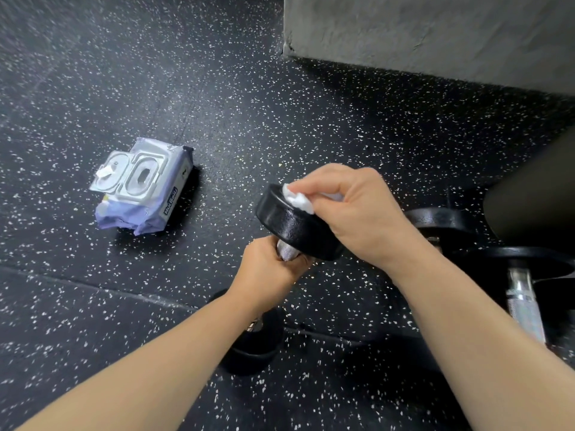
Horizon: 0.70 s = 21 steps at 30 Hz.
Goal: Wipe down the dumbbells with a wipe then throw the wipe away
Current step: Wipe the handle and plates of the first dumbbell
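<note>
A black dumbbell (292, 225) with a knurled silver handle stands tilted on the speckled floor, lower head (255, 346) down. My left hand (267, 275) grips its handle just below the upper head. My right hand (351, 209) pinches a crumpled white wipe (298, 199) and presses it on the top face of the upper head. A second dumbbell (522, 293) lies on the floor at the right, partly hidden by my right arm.
A purple pack of wipes (143, 185) lies on the floor to the left with its lid flipped open. A grey concrete block or wall base (435, 35) rises at the back right. A dark rounded shape (535, 200) sits at the right edge.
</note>
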Available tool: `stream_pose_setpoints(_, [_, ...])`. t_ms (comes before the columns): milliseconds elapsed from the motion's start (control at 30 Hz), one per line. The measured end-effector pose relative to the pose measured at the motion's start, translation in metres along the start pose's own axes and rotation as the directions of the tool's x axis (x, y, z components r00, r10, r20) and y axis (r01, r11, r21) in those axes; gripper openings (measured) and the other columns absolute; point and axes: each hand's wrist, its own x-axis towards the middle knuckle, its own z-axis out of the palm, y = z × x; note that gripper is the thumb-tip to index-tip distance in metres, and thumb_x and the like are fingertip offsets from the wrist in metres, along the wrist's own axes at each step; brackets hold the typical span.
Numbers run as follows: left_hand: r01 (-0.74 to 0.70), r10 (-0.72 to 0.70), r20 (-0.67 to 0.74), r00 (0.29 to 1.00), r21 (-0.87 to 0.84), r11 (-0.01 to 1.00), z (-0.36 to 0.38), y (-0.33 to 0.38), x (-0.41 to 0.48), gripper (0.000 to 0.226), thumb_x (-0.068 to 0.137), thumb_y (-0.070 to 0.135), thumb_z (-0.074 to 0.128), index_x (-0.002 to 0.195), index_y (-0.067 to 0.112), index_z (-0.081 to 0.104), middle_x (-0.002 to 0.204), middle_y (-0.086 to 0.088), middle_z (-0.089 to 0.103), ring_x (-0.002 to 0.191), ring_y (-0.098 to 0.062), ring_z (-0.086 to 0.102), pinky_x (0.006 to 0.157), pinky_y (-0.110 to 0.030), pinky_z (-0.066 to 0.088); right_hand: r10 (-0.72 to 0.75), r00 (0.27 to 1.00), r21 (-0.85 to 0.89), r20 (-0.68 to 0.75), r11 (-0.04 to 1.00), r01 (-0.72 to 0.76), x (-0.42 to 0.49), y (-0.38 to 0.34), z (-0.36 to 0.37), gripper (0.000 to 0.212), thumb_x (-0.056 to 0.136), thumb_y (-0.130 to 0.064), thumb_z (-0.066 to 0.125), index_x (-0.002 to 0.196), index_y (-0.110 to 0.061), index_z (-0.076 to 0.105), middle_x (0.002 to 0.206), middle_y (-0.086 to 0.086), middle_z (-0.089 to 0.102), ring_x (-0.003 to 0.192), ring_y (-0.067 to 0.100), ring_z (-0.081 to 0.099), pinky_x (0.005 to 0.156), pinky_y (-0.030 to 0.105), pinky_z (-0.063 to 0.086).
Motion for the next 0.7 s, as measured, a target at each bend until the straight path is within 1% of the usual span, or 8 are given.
stream_pose_setpoints(67, [-0.018,0.018,0.005,1.0,0.035,0.999,0.0,0.002,-0.002,0.038,0.082,0.018,0.074,0.058,0.015,0.045,0.046,0.014,0.037,0.047,-0.006,0.028,0.047,-0.022,0.028,0.008,1.0,-0.033,0.026,0.999,-0.007,0.014,0.005,0.004,0.016,0.086,-0.006,0.069,0.087,-0.019,0.078,0.099,0.014,0.067,0.09,0.025,0.068,0.089,0.038,0.053])
stream_pose_setpoints(167, [-0.033,0.033,0.013,0.999,0.047,0.998,-0.001,0.001,-0.003,0.037,0.081,0.02,0.075,0.06,0.012,0.045,0.05,0.013,0.036,0.05,-0.009,0.029,0.048,-0.024,0.028,0.072,0.996,-0.089,0.052,0.994,-0.068,0.029,0.014,0.002,0.011,0.086,-0.011,0.07,0.088,-0.018,0.078,0.094,0.005,0.07,0.087,0.018,0.068,0.085,0.033,0.053])
stream_pose_setpoints(267, [-0.029,0.028,0.049,0.998,0.035,0.999,-0.001,0.002,-0.004,0.043,0.081,0.02,0.076,0.05,0.021,0.046,0.048,0.013,0.034,0.05,-0.008,0.028,0.049,-0.022,0.027,0.196,0.98,-0.184,0.044,0.965,-0.185,0.038,0.032,-0.007,0.014,0.083,-0.01,0.072,0.079,-0.023,0.078,0.085,0.005,0.076,0.08,0.016,0.068,0.078,0.036,0.057])
stream_pose_setpoints(367, [-0.014,0.012,0.067,0.998,0.027,1.0,-0.002,0.007,-0.007,0.048,0.083,0.018,0.075,0.044,0.029,0.047,0.044,0.014,0.034,0.047,-0.005,0.028,0.045,-0.018,0.027,0.282,0.959,-0.347,0.026,0.902,-0.256,0.029,0.053,-0.024,0.016,0.082,-0.005,0.064,0.072,-0.009,0.076,0.07,0.005,0.071,0.067,0.016,0.059,0.065,0.034,0.051])
stream_pose_setpoints(433, [0.016,-0.017,0.052,0.999,0.014,1.0,-0.004,0.008,-0.005,0.049,0.082,0.015,0.073,0.044,0.025,0.044,0.043,0.013,0.034,0.047,-0.009,0.028,0.046,-0.021,0.026,0.347,0.938,-0.291,0.029,0.9,-0.324,0.005,0.058,-0.029,0.022,0.082,-0.002,0.059,0.061,-0.001,0.067,0.055,0.006,0.058,0.056,0.013,0.048,0.057,0.029,0.044])
stream_pose_setpoints(533, [0.059,-0.059,0.008,0.998,-0.026,0.998,-0.007,0.007,0.0,0.047,0.082,0.016,0.073,0.05,0.019,0.039,0.042,0.01,0.035,0.041,-0.011,0.028,0.044,-0.024,0.025,0.339,0.94,-0.112,-0.029,0.934,-0.34,-0.029,0.061,-0.021,0.025,0.08,0.009,0.051,0.062,0.001,0.067,0.055,0.009,0.061,0.052,0.012,0.049,0.055,0.023,0.043])
stream_pose_setpoints(633, [0.091,-0.095,-0.046,0.994,-0.078,0.993,-0.009,0.007,0.002,0.042,0.08,0.019,0.074,0.054,0.018,0.042,0.044,0.004,0.038,0.043,-0.016,0.031,0.046,-0.028,0.027,0.252,0.933,0.099,-0.256,0.967,-0.234,-0.03,0.053,-0.014,0.031,0.085,0.008,0.054,0.075,-0.013,0.075,0.064,0.006,0.066,0.054,0.009,0.055,0.055,0.015,0.046])
stream_pose_setpoints(700, [0.108,-0.115,-0.053,0.992,-0.11,0.988,-0.009,0.005,0.003,0.04,0.078,0.019,0.075,0.053,0.02,0.043,0.046,0.002,0.039,0.046,-0.016,0.032,0.048,-0.032,0.027,0.213,0.909,0.173,-0.358,0.972,-0.159,-0.02,0.044,-0.014,0.031,0.088,0.006,0.056,0.087,-0.019,0.075,0.082,0.004,0.071,0.064,0.005,0.064,0.06,0.014,0.051])
